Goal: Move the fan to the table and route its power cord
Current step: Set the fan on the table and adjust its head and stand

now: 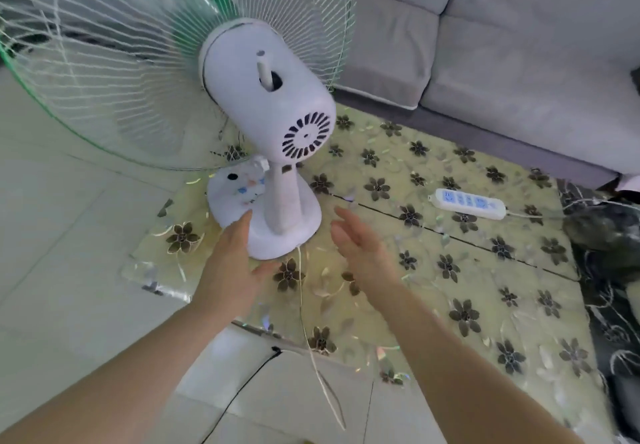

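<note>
A white fan [270, 111] with a green-rimmed wire cage stands upright on the near left corner of a low table [433, 287] covered in a yellow floral cloth. Its round base [294, 225] rests on the cloth. My left hand [232, 263] is open, its fingertips touching the left side of the base. My right hand [360, 246] is open, palm turned inward, a short way right of the base and not touching it. The fan's thin white power cord [304, 319] runs from the base toward me, over the table edge and down to the floor.
A white power strip [467, 203] lies on the table to the right of the fan. A grey sofa [519, 45] stands behind the table. A black cable [242, 391] crosses the pale tiled floor [69, 235]. A dark patterned cloth [609, 270] lies at the right edge.
</note>
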